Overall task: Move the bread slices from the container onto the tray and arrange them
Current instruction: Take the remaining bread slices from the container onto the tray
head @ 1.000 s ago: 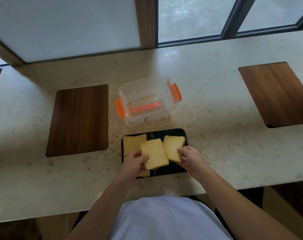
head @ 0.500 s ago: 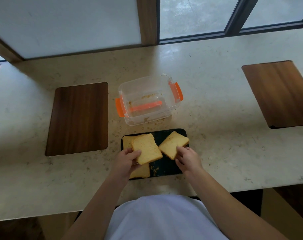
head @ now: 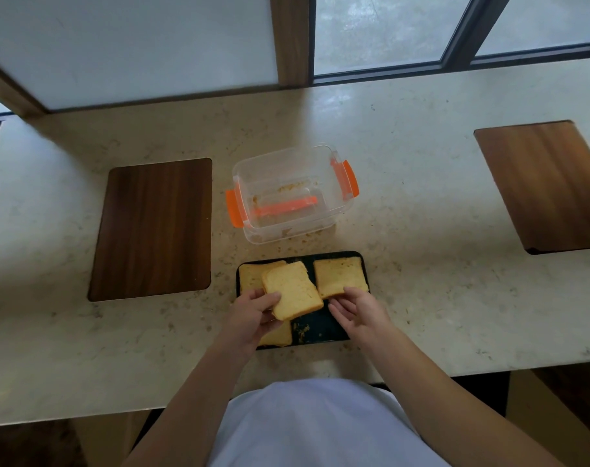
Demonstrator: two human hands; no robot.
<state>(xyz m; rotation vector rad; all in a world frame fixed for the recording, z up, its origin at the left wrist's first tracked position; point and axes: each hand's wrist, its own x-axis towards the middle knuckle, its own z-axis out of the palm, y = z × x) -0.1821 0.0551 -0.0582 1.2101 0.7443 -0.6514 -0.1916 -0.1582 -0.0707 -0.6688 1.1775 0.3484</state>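
A black tray [head: 320, 328] lies on the counter in front of me with bread slices on it. My left hand [head: 253, 315] grips one slice [head: 292, 289] by its near left corner, lifted over the tray's middle. Under it lie a slice at the far left [head: 249, 274] and another at the near left [head: 280, 337], both partly hidden. A fourth slice [head: 339, 276] lies flat at the tray's far right. My right hand [head: 357, 310] hovers at its near edge, fingers apart. The clear container [head: 292, 193] with orange clips stands behind the tray, holding only crumbs.
A dark wooden board [head: 155, 229] is inset in the counter to the left, another [head: 550, 183] at the far right. Crumbs lie around the container and on the tray. The counter's near edge runs just below the tray; windows stand behind.
The right slice has been turned square and laid flat at the tray's far right, and my right hand has let go of it. My left hand still holds its slice, shifted slightly.
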